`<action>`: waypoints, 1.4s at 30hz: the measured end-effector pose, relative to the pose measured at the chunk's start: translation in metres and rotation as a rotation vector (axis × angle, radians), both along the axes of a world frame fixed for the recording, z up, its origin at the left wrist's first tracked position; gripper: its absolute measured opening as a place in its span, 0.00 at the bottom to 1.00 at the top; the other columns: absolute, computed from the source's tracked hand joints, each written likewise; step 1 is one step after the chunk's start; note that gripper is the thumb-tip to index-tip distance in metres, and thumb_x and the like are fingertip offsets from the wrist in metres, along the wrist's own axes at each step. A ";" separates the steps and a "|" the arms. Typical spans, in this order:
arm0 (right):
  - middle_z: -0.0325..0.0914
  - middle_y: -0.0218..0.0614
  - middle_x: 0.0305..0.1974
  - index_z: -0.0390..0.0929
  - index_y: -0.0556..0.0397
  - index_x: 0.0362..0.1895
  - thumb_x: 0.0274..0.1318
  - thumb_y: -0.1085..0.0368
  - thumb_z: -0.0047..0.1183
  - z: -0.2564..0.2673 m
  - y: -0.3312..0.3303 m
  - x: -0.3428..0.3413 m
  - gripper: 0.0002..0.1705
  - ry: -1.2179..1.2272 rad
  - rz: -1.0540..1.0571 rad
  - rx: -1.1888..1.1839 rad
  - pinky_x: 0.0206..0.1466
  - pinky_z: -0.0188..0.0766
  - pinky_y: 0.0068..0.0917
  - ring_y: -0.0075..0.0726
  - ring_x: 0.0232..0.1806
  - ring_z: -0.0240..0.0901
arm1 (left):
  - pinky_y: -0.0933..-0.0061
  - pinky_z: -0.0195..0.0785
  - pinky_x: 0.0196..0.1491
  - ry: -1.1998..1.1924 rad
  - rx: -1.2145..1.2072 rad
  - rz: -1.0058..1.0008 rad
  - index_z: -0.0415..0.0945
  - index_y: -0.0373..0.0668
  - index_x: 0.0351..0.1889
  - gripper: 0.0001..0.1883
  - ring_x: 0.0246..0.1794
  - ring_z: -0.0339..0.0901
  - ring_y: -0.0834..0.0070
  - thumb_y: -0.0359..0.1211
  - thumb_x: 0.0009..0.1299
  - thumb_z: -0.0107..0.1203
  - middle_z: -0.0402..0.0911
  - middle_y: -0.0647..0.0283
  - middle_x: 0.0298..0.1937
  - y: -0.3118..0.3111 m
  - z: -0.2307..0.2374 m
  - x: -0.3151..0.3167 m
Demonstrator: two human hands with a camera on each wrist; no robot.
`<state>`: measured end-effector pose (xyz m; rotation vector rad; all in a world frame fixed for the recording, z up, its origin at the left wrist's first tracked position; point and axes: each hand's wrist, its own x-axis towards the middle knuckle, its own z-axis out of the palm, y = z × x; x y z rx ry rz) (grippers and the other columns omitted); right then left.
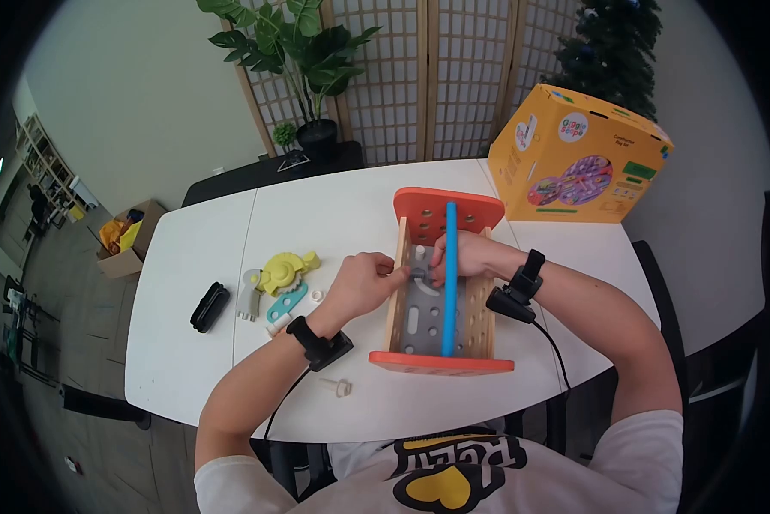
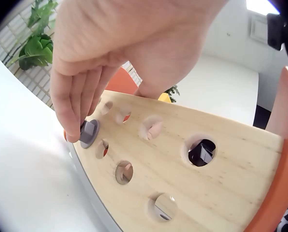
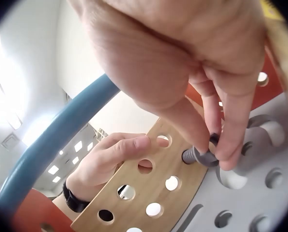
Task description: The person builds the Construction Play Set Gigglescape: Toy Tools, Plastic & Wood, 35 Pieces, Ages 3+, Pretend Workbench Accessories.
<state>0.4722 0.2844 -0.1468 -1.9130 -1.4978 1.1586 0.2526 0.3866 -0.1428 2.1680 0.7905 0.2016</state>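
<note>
A toy frame stands on the table, with wooden side panels (image 1: pixel 392 321), red end boards (image 1: pixel 440 363), a grey holed plate (image 1: pixel 422 332) and a blue bar (image 1: pixel 450 295) across it. Outside the left panel (image 2: pixel 221 193), my left hand (image 2: pixel 120 53) curls its fingers at a grey bolt head (image 2: pixel 90 134), with the thumb on the panel's top edge. Inside the frame, my right hand (image 3: pixel 182 63) pinches a grey round piece (image 3: pixel 207 157) between thumb and fingers. A threaded grey end (image 3: pixel 188 156) shows beside it, near the panel.
Left of the frame lie a yellow toy piece (image 1: pixel 284 272), a teal piece (image 1: pixel 287 302) and a black case (image 1: pixel 210 307). A pale clear piece (image 1: pixel 342 389) rests near the table's front edge. The yellow box (image 1: pixel 573 163) stands at the back right.
</note>
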 end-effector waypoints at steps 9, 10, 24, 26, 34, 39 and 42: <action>0.84 0.50 0.42 0.75 0.66 0.42 0.63 0.76 0.61 -0.009 0.003 0.001 0.08 0.466 -0.214 -0.135 0.49 0.87 0.25 0.44 0.46 0.88 | 0.63 0.81 0.51 -0.070 0.060 -0.004 0.83 0.25 0.50 0.30 0.45 0.89 0.52 0.50 0.70 0.63 0.88 0.41 0.42 0.002 -0.013 0.001; 0.84 0.50 0.42 0.75 0.66 0.42 0.63 0.76 0.60 -0.008 0.002 -0.001 0.08 0.466 -0.215 -0.126 0.49 0.87 0.26 0.44 0.46 0.88 | 0.63 0.81 0.51 -0.068 0.064 -0.002 0.83 0.25 0.50 0.30 0.45 0.89 0.52 0.50 0.70 0.63 0.88 0.40 0.43 0.002 -0.014 0.001; 0.84 0.50 0.40 0.77 0.70 0.44 0.65 0.72 0.61 -0.015 -0.008 0.001 0.11 0.485 -0.206 -0.068 0.45 0.88 0.24 0.43 0.44 0.88 | 0.67 0.81 0.51 -0.055 0.080 0.009 0.83 0.25 0.50 0.27 0.44 0.90 0.58 0.45 0.70 0.63 0.89 0.43 0.42 -0.006 -0.007 0.005; 0.84 0.50 0.39 0.78 0.71 0.44 0.65 0.72 0.60 -0.015 -0.010 0.001 0.11 0.490 -0.166 -0.057 0.44 0.88 0.23 0.42 0.42 0.89 | 0.67 0.81 0.51 -0.051 0.083 0.012 0.83 0.25 0.50 0.27 0.44 0.90 0.58 0.45 0.70 0.62 0.89 0.43 0.42 -0.006 -0.006 0.006; 0.86 0.52 0.35 0.79 0.68 0.37 0.72 0.66 0.55 -0.015 -0.007 0.000 0.14 0.454 -0.096 -0.188 0.36 0.84 0.26 0.39 0.37 0.88 | 0.67 0.81 0.51 -0.049 0.080 0.013 0.84 0.26 0.50 0.27 0.45 0.89 0.58 0.46 0.71 0.62 0.89 0.44 0.42 -0.007 -0.005 0.006; 0.86 0.50 0.34 0.77 0.64 0.33 0.73 0.59 0.55 -0.025 -0.003 0.005 0.19 0.453 -0.085 -0.192 0.30 0.77 0.24 0.35 0.30 0.84 | 0.64 0.82 0.50 -0.082 0.073 0.010 0.84 0.25 0.49 0.30 0.43 0.89 0.54 0.49 0.69 0.63 0.88 0.41 0.42 -0.003 -0.013 0.006; 0.86 0.48 0.35 0.77 0.65 0.37 0.75 0.57 0.53 -0.035 -0.003 0.006 0.21 0.433 -0.068 -0.112 0.32 0.77 0.24 0.33 0.32 0.84 | 0.65 0.82 0.50 -0.084 0.068 0.006 0.83 0.25 0.50 0.30 0.43 0.89 0.54 0.49 0.69 0.63 0.88 0.41 0.42 -0.004 -0.011 0.006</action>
